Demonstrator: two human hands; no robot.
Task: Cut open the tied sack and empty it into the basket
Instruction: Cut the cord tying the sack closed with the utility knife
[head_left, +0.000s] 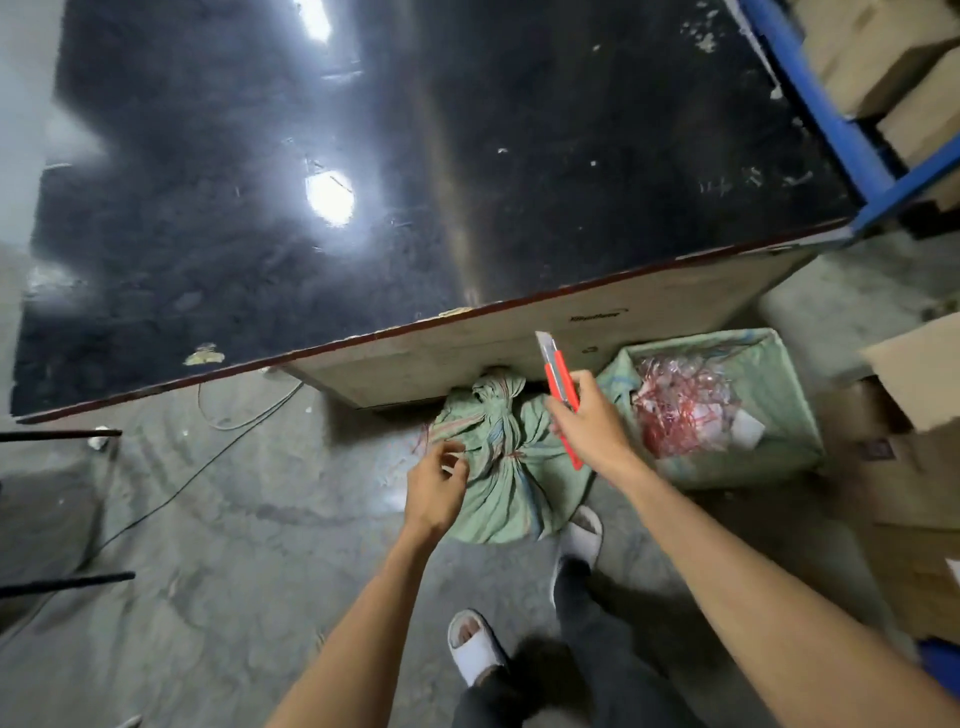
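1. Basket (789, 395), sack-lined, on the floor by the table's near right corner, partly filled.
2. Tied sack (506, 467) just left of it: soft woven cloth, likely light; best gripped below the knot.
3. Left hand (434, 483) loosely curled, empty, at the sack's left side.
4. Right hand (587, 421) grips the red utility knife (561, 397), blade up.

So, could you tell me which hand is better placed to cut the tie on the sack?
The right hand: it already grips the red utility knife, blade out, just above the tied sack. The left hand holds nothing and reaches toward the sack's side.
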